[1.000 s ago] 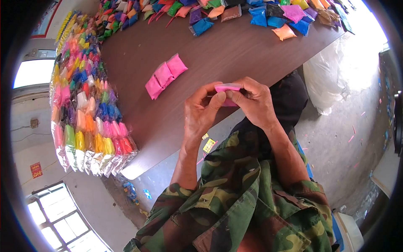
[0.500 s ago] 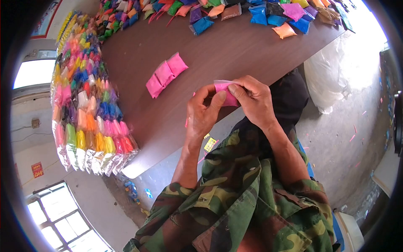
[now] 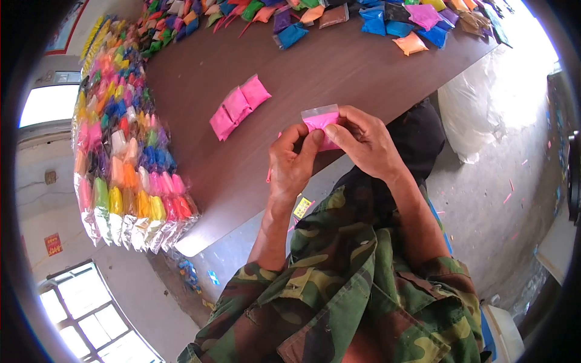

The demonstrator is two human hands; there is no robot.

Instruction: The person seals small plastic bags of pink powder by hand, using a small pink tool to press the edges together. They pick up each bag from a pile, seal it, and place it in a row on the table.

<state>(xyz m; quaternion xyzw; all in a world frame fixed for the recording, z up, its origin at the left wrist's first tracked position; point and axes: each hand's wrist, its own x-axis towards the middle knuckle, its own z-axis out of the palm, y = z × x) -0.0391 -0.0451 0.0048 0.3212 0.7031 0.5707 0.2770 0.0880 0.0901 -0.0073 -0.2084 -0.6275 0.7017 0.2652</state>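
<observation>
Together the left hand [image 3: 292, 162] and right hand [image 3: 362, 143] pinch a pink packet [image 3: 321, 120], half hidden.

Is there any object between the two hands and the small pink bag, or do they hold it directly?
Nothing visible stands between. The left hand and the right hand both pinch the small pink bag directly, above the edge of the brown table. The three pink bags lie apart on it.

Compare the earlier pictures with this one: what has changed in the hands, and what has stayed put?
The pink packet has turned from edge-on to upright, its clear top now showing above the fingers. Both the left hand and right hand keep pinching it, a little higher than before. The three pink packets on the table and the side stacks have not moved.
</observation>
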